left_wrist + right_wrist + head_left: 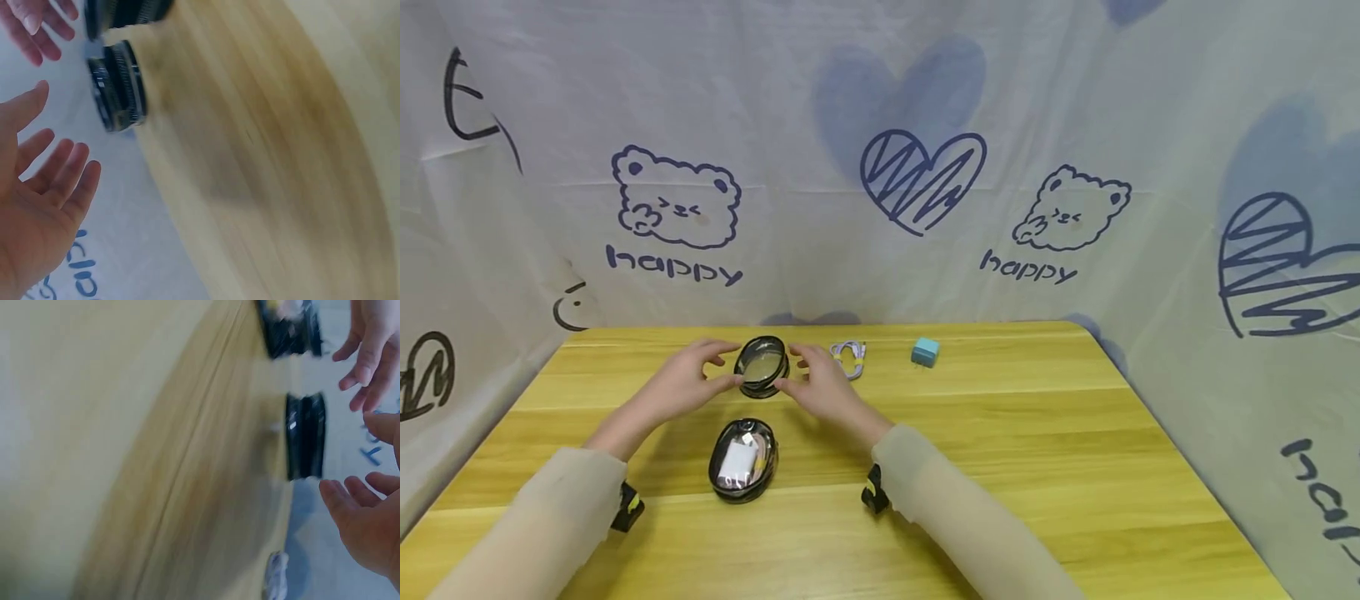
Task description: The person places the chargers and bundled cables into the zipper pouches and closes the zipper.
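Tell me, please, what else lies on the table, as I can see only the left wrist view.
Observer: The head view shows a coiled cable to the right of the far case.
Operator: Thank you; is there anything farther right?
Observer: Yes, a blue plug adapter.
Operator: And could you say whether the nearer case holds anything?
Observer: Yes, a white item shows inside it.
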Tool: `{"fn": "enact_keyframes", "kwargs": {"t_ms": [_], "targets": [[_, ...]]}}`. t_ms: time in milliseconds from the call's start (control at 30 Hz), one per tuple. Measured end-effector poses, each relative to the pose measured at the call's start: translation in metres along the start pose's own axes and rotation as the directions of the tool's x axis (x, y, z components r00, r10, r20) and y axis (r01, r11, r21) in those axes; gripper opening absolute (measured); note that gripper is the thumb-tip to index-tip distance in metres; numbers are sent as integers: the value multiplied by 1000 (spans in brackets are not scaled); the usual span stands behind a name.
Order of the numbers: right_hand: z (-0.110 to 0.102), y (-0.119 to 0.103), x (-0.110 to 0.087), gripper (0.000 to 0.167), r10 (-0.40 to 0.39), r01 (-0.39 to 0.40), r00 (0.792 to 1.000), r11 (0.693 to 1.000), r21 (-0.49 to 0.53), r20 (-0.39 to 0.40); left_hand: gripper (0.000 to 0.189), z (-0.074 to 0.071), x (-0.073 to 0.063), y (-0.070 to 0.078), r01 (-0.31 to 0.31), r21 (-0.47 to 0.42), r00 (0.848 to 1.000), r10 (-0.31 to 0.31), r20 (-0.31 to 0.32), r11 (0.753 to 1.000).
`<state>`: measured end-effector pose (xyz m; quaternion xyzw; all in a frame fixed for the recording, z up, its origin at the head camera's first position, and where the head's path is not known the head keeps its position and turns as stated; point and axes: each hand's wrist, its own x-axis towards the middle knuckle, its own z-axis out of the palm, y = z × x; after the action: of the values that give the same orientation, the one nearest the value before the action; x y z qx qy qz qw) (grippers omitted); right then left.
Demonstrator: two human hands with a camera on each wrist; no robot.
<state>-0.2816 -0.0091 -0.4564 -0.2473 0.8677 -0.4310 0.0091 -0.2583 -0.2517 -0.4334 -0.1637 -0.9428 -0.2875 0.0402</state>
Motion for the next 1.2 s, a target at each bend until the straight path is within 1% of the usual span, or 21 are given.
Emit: {"fn": "enact_keyframes", "kwargs": {"t_ms": [100,200,367,533,600,700,800,867,1000,1133,1200], "targets": [[2,8,10,70,38,-35,999,996,-82,29,65,5,10,-4,11,10,999,-11,30,1000],[4,16,18,74,59,-49,996,989,-143,68,69,9,16,-9,15,24,998,-16,60,1000],[7,27,27,77,80,-56,990,978,-200,114,70,14,23,-11,17,46,992,-23,123,999],[9,34,34,77,59,-30,989,979,-203,135,68,19,30,-7,8,53,985,-17,169,999],[9,35,35,75,41,-14,989,982,-189,139,68,20,32,-4,16,55,984,-25,178,998],[8,33,34,72,40,-16,989,986,-166,143,71,21,35,1,33,45,978,-41,203,998],[5,32,30,69,51,-32,990,989,-144,134,76,22,38,7,26,55,974,-38,225,998],[1,33,25,69,49,-33,990,992,-119,134,77,23,38,13,4,77,971,-23,238,997],[-8,39,13,68,33,-24,987,998,-57,155,78,23,38,30,-29,141,961,-11,277,990],[-19,42,-2,67,29,-22,983,999,-43,180,78,27,35,49,-47,205,951,-19,310,978],[-23,43,-10,66,28,-18,981,998,-53,190,78,30,33,58,-60,241,947,-22,321,969]]}}
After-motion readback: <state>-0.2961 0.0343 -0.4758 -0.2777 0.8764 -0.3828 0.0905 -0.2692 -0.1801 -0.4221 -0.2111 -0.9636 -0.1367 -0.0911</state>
